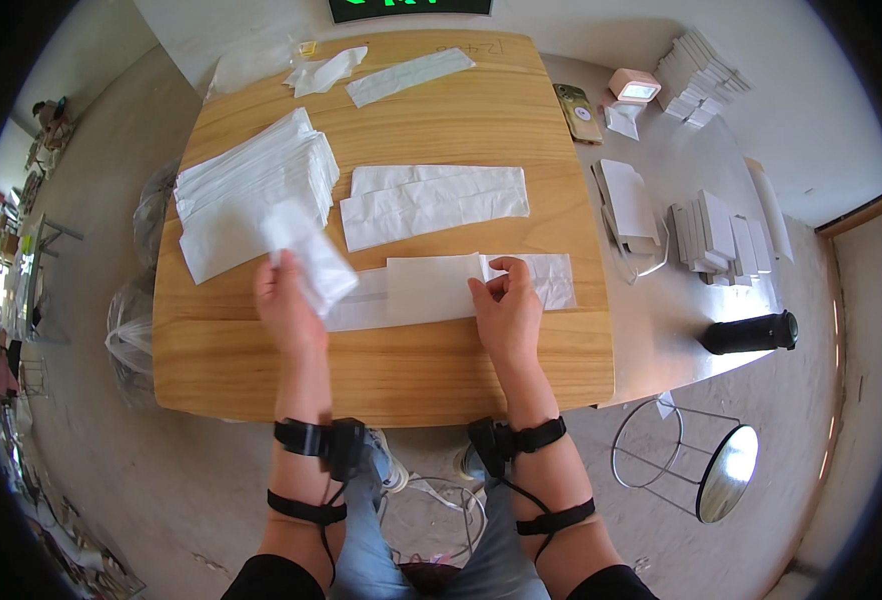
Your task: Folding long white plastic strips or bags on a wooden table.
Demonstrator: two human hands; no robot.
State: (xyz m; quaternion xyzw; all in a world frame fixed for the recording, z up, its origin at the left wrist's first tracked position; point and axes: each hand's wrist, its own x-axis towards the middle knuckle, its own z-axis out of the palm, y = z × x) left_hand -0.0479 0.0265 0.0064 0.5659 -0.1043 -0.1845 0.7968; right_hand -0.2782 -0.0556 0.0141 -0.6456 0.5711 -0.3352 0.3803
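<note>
My left hand (291, 310) is closed on a folded white packet (311, 262), blurred by motion, above the lower edge of a pile of flat white sleeves (256, 185). In front of me a long white sleeve (546, 280) lies across the table, with a smooth white rectangular piece (431, 288) over its middle. My right hand (511, 310) has curled fingers, thumb and forefinger at the sleeve's edge beside that piece. Its other fingertips are tucked out of sight. Beyond it, a few overlapping white sleeves (436, 205) lie flat.
The wooden table (381, 380) has another white strip (411, 77) and crumpled white pieces (328, 70) at its far side. On the metal side table are a phone (578, 113), a small pink lamp (635, 86), stacked white boxes (721, 240) and a black bottle (751, 333). A round stool (728, 475) stands below.
</note>
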